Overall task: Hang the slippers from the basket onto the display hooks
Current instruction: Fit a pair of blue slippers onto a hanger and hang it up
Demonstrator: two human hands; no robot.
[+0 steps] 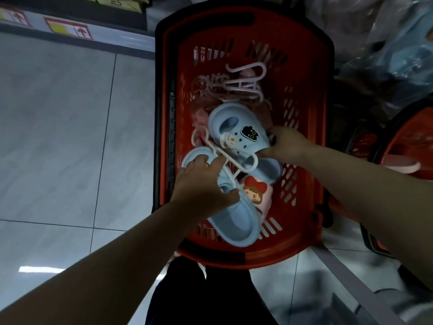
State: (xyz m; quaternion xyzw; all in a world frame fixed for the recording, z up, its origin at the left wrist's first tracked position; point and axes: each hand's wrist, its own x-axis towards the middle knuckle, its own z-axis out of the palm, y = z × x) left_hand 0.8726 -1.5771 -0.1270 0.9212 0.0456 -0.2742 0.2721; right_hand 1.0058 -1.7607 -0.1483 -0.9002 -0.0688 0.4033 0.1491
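Note:
A red plastic basket (243, 26) stands on the floor below me. Inside lie two light blue slippers joined by a white hanger (225, 158). The upper blue slipper (234, 127) carries a black charm and a small white figure. My right hand (288, 144) grips its right edge. My left hand (201, 184) curls over the lower blue slipper (234, 221), thumb pressed on its strap. A pink slipper with a cartoon girl (257, 193) lies underneath. More pale pink hangers (241, 83) are piled at the basket's far end.
Grey floor tiles (58, 137) spread to the left, with a shelf base carrying red-framed labels (68, 28) at top left. A second red basket (410, 146) stands at the right. Bagged goods (398, 43) fill the top right.

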